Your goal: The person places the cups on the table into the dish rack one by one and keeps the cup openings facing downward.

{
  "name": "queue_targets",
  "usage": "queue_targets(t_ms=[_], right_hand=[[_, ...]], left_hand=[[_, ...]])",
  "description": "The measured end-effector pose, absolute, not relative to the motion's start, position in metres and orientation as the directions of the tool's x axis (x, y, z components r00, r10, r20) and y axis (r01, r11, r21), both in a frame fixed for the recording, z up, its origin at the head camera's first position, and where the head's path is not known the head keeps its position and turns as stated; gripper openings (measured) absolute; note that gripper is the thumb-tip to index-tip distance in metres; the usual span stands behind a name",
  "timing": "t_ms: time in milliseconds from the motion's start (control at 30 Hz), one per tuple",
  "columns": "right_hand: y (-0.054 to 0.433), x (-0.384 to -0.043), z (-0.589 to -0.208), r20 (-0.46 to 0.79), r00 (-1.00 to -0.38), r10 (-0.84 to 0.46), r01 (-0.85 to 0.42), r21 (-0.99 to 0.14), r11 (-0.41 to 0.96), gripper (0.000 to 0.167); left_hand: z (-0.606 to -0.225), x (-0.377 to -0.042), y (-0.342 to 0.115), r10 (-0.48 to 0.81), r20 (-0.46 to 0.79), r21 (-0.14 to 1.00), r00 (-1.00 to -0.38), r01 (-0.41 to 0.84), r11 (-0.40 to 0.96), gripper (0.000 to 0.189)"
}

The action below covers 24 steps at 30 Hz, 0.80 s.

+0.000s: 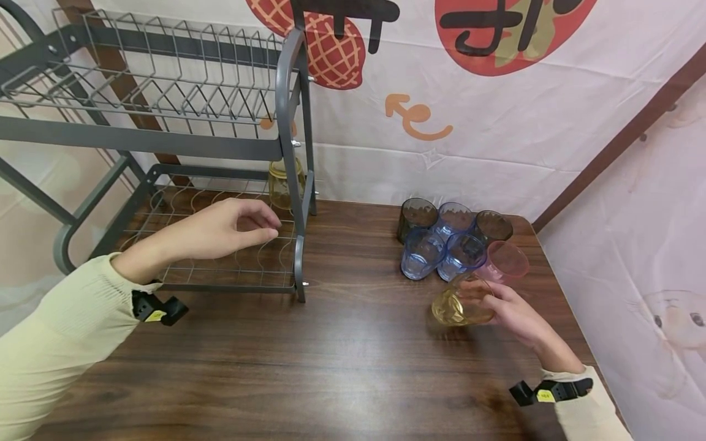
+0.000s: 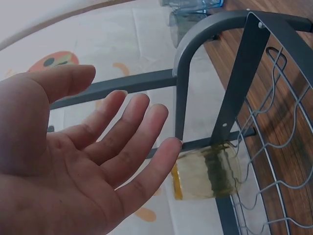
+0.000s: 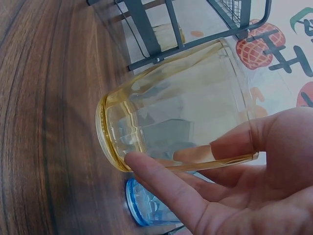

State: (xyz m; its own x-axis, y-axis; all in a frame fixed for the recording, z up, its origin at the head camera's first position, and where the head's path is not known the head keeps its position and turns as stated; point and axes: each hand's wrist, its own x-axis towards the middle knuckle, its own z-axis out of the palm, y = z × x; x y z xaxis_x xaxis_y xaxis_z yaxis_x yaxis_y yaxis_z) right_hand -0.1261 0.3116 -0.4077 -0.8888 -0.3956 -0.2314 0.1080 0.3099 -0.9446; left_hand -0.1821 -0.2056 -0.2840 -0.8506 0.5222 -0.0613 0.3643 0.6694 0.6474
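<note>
Shelf glass [image 1: 279, 184]: yellow, on the rack's lower shelf [image 1: 254, 269], partly masked by a grey post [image 1: 299, 263].
Rack [image 1: 165, 139]: grey metal, two tiers; its 9 o'clock end is cut off in the head view.
Pink glass [image 1: 506, 257]: lower part hidden behind the right hand [image 1: 510, 312].
Glass cluster: three blue glasses [image 1: 423, 254] and two dark glasses [image 1: 417, 217] crowd beside the pink one on the table [image 1: 353, 361]; the rear bases are hard to make out.
Held glass [image 1: 455, 306]: yellow, tipped over, at 9 o'clock from the right hand, with the cluster just beyond at 12 o'clock; contact with the table cannot be told.
Right fingers: curled round the held glass near its rim, some seen through its wall.
Left hand [image 1: 220, 229]: fingers relaxed and loosely apart, thumb well away from them; it overlaps the lower shelf, the shelf glass at 2 o'clock.
</note>
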Motion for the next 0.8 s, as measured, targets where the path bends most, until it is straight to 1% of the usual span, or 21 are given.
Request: queue_targets(t_ms=[133, 267, 433, 533, 800], right_hand=[[0.31, -0.125, -0.405, -0.222, -0.896, -0.384, 0.097, -0.943, 0.318, 0.047], [0.308, -0.125, -0.403, -0.211, -0.905, -0.369, 0.084, -0.939, 0.333, 0.047], [0.304, -0.125, -0.4, -0.194, -0.906, -0.375, 0.078, -0.95, 0.304, 0.047], [0.302, -0.125, -0.399, -0.188, -0.905, -0.381, 0.082, -0.957, 0.277, 0.047], [0.295, -0.124, -0.393, -0.167, -0.917, -0.362, 0.065, -0.958, 0.279, 0.047]], left_hand=[[-0.282, -0.179, -0.202, 0.544, -0.072, 0.66, -0.836, 0.369, 0.654, 0.021], [-0.281, -0.174, -0.198, 0.575, -0.101, 0.706, -0.812, 0.349, 0.617, 0.021], [-0.281, -0.167, -0.19, 0.621, -0.127, 0.742, -0.773, 0.342, 0.577, 0.023], [-0.281, -0.166, -0.183, 0.642, -0.132, 0.745, -0.755, 0.351, 0.567, 0.024], [-0.286, -0.166, -0.167, 0.672, -0.124, 0.764, -0.73, 0.362, 0.535, 0.023]])
